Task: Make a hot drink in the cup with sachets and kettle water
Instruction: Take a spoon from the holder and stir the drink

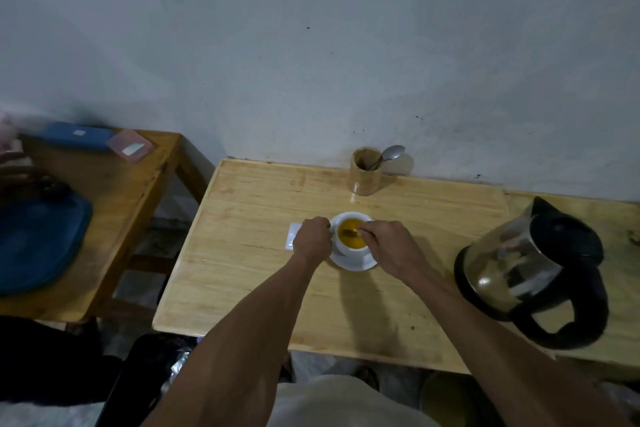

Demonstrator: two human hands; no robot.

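My left hand (312,236) clenches the cup (349,246) handle, my right hand (388,246) grasps the spoon (350,233) in it; brisk stirring could slop the amber drink onto the saucer (356,263).

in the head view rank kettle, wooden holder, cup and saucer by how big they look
1. kettle, though it sits nearer the camera
2. saucer
3. cup and wooden holder: too alike to rank

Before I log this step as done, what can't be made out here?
All in the head view:
- Cup handle: behind the left hand at the cup.
- Spoon handle: inside the right hand.
- White sachet: mostly behind the left hand; print too small.
- Kettle water level: glare on glass.
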